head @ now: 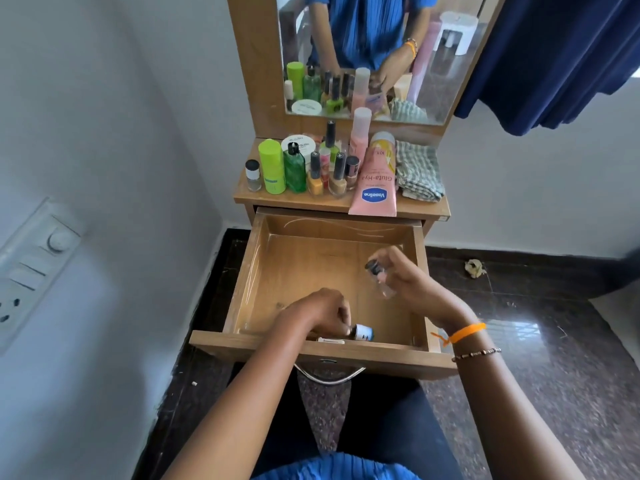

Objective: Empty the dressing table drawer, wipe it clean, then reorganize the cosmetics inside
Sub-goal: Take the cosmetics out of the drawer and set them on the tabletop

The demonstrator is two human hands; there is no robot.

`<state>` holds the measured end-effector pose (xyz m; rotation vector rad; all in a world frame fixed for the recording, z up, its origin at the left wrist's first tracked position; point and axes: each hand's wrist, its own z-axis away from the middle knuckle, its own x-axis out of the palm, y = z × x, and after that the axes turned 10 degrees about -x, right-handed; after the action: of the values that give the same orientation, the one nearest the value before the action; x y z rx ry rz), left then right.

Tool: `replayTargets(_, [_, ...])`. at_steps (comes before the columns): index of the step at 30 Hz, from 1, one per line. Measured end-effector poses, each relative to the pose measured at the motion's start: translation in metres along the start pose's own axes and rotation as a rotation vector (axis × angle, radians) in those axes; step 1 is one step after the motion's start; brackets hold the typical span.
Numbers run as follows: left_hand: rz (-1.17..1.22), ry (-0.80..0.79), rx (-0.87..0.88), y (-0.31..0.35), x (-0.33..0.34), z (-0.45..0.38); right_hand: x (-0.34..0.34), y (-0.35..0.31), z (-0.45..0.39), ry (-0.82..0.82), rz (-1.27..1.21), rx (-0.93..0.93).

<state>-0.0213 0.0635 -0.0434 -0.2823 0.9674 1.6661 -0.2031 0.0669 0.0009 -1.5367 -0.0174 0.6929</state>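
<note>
The wooden drawer (420, 271) is pulled out wide, its floor mostly bare. My left hand (320, 311) reaches into the near front of the drawer and grips a small dark bottle with a white label (362, 332). A small white item (330, 340) lies beside it against the front wall. My right hand (412, 282) hovers over the drawer's right side, holding a small clear bottle with a black cap (379, 277). On the tabletop stand several cosmetics: green bottles (273, 166), nail polishes (337, 176), a pink Vaseline tube (375, 181) and a checked cloth (419, 171).
A mirror (367, 53) rises behind the tabletop. A white wall with a switch panel (31, 268) lies close on the left. Blue curtain (554, 57) hangs at the upper right. Dark polished floor (536, 323) spreads to the right, with a crumpled scrap (474, 268) on it.
</note>
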Motion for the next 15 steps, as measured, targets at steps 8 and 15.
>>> replayTargets(8, [0.306, 0.198, 0.008, -0.021, -0.037, 0.027, 0.037, -0.002, -0.011, 0.403, -0.197, -0.051])
replayTargets(15, [0.739, 0.785, 0.170, -0.057, -0.126, 0.074, 0.069, 0.003, -0.012, 0.415, -0.087, 0.004])
